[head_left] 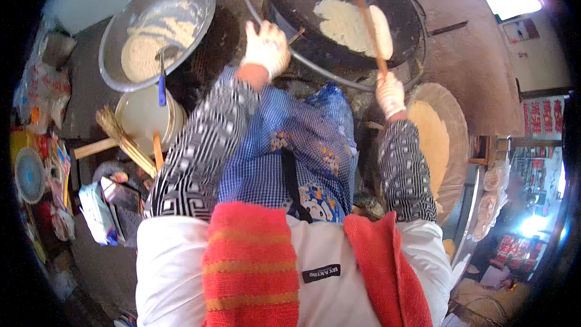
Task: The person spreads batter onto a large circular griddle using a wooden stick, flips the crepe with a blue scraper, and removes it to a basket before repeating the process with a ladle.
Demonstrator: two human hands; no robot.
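Note:
My gloved right hand [390, 94] is wrapped round the near end of a long thin wooden batter spreader [365, 15], which reaches across a round dark griddle [290, 0]. Pale batter [342, 24] lies in an uneven patch on the griddle, with a thick strip along the spreader's right side. My gloved left hand [266, 48] is at the griddle's near left, closed over the grey metal hoop [327, 74] that runs round it; its fingertips are partly hidden. Beside that hand a short stick [296, 37] juts out.
Left of the griddle, a metal basin [209, 15] holds batter and a blue-handled ladle [161, 88]. Below it stand a white bucket [130, 115] and a straw brush [124, 139]. At right, thin flatbread [426, 139] lies on a round tray [457, 145].

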